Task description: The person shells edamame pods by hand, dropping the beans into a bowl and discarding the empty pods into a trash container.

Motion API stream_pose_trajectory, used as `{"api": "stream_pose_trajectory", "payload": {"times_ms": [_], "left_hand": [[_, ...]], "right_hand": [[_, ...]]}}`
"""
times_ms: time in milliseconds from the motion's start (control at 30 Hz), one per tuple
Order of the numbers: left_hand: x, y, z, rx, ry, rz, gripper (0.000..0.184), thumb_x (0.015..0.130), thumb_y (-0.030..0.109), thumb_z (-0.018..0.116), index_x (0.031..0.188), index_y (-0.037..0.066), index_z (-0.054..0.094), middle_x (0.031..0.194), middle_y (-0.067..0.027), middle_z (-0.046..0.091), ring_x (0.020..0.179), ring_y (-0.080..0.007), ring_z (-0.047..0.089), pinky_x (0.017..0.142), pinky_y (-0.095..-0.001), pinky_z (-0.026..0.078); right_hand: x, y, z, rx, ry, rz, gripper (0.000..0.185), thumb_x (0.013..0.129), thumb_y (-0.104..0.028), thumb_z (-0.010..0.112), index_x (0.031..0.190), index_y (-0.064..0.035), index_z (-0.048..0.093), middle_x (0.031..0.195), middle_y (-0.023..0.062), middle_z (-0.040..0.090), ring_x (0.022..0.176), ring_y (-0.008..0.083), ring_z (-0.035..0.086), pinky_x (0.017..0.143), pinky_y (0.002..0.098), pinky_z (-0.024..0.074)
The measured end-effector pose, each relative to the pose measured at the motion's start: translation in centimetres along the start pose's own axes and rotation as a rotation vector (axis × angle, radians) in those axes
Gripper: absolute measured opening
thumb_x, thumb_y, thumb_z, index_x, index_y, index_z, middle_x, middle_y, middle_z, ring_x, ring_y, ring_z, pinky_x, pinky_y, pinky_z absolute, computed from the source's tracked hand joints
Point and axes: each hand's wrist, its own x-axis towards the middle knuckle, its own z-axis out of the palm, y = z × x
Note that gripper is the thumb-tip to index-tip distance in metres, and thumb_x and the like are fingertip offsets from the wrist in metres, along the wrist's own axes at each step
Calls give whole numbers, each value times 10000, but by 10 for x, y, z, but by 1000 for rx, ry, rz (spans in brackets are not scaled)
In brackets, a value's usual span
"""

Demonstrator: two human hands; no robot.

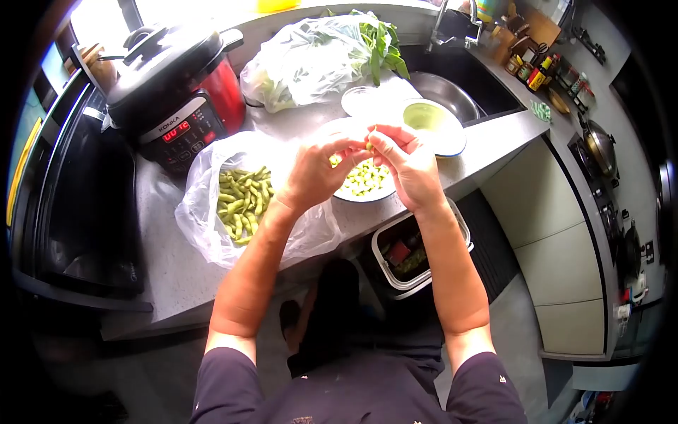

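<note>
My left hand and my right hand meet over a white plate. Between their pinched fingertips is a small piece of green soybean pod, mostly covered by the fingers. Shelled green soybeans lie on the plate below, partly hidden by both hands. To the left, a white plastic bag lies spread out with whole soybean pods in it. My left forearm passes over the bag's right side.
A red and black pressure cooker stands behind the bag. Bagged leafy greens, a small dish and a pale bowl sit behind the plate. At right is a sink. Below the counter edge stands a waste bin.
</note>
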Motion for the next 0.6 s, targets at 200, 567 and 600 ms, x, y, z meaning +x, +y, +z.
{"api": "stream_pose_trajectory", "payload": {"times_ms": [200,567,600], "left_hand": [[-9,-7,10,-74,20,-88,163,910,185,744,997,47,728,885,-111,737,724,-201,687,690,-334,551],[-8,-14,9,-205,-37,-236,179,977,136,686,1066,-14,726,944,-59,743,912,-108,674,831,-302,550],[-8,-14,10,-240,-36,-248,174,981,127,680,1066,-18,726,948,-51,738,911,-101,664,837,-299,547]], "right_hand": [[3,0,-7,-82,-78,26,238,939,-90,727,1128,51,693,965,75,726,805,85,620,724,234,505],[7,8,7,-78,47,11,217,954,-55,696,1122,80,673,925,77,708,737,83,594,685,206,485],[8,9,7,-69,57,23,212,955,-55,694,1118,79,673,924,77,706,736,83,594,684,204,484]]}}
